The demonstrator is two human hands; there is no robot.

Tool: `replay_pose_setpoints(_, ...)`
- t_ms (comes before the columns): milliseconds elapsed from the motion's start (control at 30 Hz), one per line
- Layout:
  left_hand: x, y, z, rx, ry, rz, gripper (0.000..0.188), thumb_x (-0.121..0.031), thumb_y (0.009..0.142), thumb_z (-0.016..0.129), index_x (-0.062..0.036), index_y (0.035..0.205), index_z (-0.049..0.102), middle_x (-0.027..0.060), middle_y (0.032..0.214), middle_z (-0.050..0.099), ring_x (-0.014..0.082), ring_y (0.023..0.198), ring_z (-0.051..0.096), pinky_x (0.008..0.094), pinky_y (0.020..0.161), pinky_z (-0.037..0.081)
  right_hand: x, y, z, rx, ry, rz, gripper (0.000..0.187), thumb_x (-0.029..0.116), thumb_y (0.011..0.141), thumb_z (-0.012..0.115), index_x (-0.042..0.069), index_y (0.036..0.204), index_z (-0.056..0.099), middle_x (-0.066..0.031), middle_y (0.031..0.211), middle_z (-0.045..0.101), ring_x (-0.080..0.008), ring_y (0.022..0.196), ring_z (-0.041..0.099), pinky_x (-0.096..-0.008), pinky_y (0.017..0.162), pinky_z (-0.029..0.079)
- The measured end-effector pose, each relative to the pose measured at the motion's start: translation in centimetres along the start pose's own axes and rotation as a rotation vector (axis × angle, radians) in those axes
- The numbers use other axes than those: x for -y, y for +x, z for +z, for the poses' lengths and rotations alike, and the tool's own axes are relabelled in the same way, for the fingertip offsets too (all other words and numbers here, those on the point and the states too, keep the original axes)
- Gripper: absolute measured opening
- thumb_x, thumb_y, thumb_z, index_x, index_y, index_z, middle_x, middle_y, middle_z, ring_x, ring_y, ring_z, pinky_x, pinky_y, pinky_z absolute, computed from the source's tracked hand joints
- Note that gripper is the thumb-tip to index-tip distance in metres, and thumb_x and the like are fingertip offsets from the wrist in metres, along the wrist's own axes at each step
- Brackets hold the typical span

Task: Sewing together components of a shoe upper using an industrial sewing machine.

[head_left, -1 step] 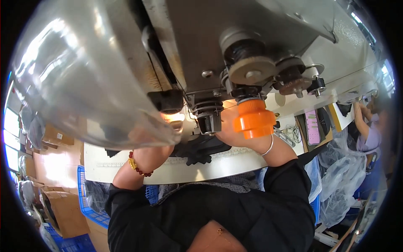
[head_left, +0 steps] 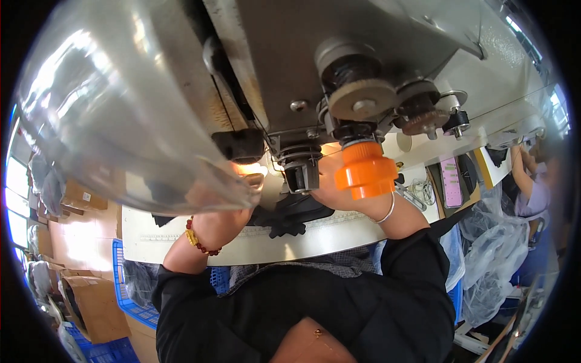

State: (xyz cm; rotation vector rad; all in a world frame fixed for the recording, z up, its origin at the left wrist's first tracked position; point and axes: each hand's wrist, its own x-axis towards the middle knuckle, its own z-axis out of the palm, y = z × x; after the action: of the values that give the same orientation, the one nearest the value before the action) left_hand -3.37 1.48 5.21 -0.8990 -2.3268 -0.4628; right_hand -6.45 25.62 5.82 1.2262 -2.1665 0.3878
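Beneath the head of a grey sewing machine (head_left: pixel 278 54), a dark cloth piece (head_left: pixel 293 219) lies on the pale worktable, its front edge uneven. My left hand (head_left: pixel 223 222), with a bead bracelet at the wrist, is at the cloth's left side; a clear plastic shield (head_left: pixel 121 121) blurs and covers much of it. On the right side, my right hand (head_left: pixel 330 186) reaches in beside the needle area, a light bangle on its wrist. An orange knob (head_left: pixel 366 172) hides part of that hand. The fingers of both hands are hidden by machine parts, so their grip cannot be made out.
A ruler strip (head_left: pixel 175 237) runs along the worktable (head_left: pixel 266 254). Farther right are a pink panel (head_left: pixel 449 181), cables and clear plastic bags (head_left: pixel 496 242). A blue crate (head_left: pixel 136 308) and cardboard boxes (head_left: pixel 94 308) stand at left. Another person (head_left: pixel 532 190) works at far right.
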Motion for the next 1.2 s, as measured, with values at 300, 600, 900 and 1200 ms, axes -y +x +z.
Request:
replay_pose_setpoints(300, 0.1, 0.0, 0.8, -0.052, -0.111, 0.124, 0.015, -0.006, 0.074, 0.072, 0.0027, 0.085, 0.068, 0.0145, 0.081, 0.066, 0.0303, 0.072, 0.063, 0.0395, 0.064, 0.05, 0.1, 0.8, -0.7, -0.104, 0.061, -0.021, 0.021, 0.028, 0.07, 0.067, 0.025, 0.091, 0.068, 0.0029, 0.062, 0.047, -0.0169, 0.049, 0.044, -0.0305, 0.046, 0.035)
replay_pose_setpoints(600, -0.5, 0.4, 0.5, -0.1, 0.062, 0.259, 0.014, -0.003, 0.068, 0.069, -0.001, 0.082, 0.069, 0.0132, 0.087, 0.065, 0.0289, 0.082, 0.062, 0.0368, 0.068, 0.05, -0.2, 0.6, -0.5, -0.099, -0.008, -0.042, 0.019, 0.023, 0.071, 0.066, 0.024, 0.09, 0.066, 0.0029, 0.064, 0.049, -0.0185, 0.05, 0.045, -0.0314, 0.047, 0.036)
replay_pose_setpoints(900, -1.6, 2.1, 0.6, -0.261, 0.069, 0.3, 0.018, 0.0, 0.05, 0.064, -0.0073, 0.066, 0.059, 0.0015, 0.059, 0.035, 0.0168, 0.049, 0.045, 0.0273, 0.042, 0.036, 0.0, 0.6, -0.7, -0.06, 0.121, 0.007, 0.011, 0.025, 0.075, 0.07, 0.019, 0.083, 0.067, 0.0013, 0.076, 0.061, -0.022, 0.058, 0.056, -0.0332, 0.05, 0.04)
replay_pose_setpoints(1200, -1.6, 1.9, 0.8, -0.282, 0.095, 0.312, 0.017, -0.003, 0.054, 0.069, -0.0074, 0.069, 0.061, 0.0055, 0.074, 0.057, 0.0202, 0.062, 0.058, 0.028, 0.048, 0.044, -1.0, -0.4, 0.6, 0.033, 0.066, -0.024, 0.015, 0.029, 0.073, 0.07, 0.017, 0.081, 0.066, -0.0006, 0.069, 0.059, -0.0228, 0.051, 0.054, -0.0335, 0.047, 0.039)
